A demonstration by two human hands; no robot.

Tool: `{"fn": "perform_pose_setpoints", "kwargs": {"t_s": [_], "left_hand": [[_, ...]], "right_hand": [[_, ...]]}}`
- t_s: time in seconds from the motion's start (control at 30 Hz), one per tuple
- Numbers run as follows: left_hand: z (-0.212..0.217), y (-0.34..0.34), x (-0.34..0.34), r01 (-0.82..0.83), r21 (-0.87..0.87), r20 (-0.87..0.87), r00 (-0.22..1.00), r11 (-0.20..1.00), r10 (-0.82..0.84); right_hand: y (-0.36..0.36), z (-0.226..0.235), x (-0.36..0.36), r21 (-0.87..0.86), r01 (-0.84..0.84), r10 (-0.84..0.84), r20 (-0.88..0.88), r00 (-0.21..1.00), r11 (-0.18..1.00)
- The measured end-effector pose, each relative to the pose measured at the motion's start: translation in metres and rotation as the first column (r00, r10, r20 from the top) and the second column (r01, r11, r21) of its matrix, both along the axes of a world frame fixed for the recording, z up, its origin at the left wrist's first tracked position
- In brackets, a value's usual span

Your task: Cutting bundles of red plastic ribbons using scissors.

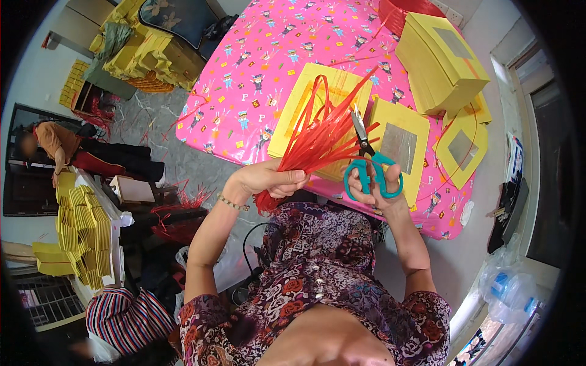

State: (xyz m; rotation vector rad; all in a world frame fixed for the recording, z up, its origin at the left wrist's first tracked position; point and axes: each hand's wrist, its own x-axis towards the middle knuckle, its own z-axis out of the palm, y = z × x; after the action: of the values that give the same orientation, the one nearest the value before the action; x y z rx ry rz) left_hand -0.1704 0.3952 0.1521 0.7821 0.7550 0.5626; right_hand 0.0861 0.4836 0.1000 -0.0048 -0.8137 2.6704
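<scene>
Left hand [273, 180]: gripping red strips [318, 139] fanned toward one o'clock. Right hand [383, 190]: holding teal scissors [365, 148], tips near twelve. Possible hazards: loosened grip scattering strips; adjacent blades [359, 127] snagging them.

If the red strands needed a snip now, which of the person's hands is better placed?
Probably the right hand: it holds the teal-handled scissors, blades pointing away from the body, near the red strands. The left hand is occupied, gripping that bundle.
</scene>
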Motion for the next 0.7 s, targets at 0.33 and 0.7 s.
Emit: {"fn": "perform_pose_setpoints", "kwargs": {"t_s": [0.33, 0.7], "left_hand": [[-0.002, -0.002, -0.003, -0.064, -0.039, -0.008, 0.998, 0.997, 0.064], [-0.009, -0.008, 0.029, -0.176, 0.584, -0.509, 0.681, 0.793, 0.526]], "right_hand": [[-0.001, -0.009, 0.005, -0.060, 0.053, -0.057, -0.064, 0.996, 0.997], [-0.005, 0.032, 0.020, 0.010, 0.104, -0.104, -0.003, 0.995, 0.995]]}}
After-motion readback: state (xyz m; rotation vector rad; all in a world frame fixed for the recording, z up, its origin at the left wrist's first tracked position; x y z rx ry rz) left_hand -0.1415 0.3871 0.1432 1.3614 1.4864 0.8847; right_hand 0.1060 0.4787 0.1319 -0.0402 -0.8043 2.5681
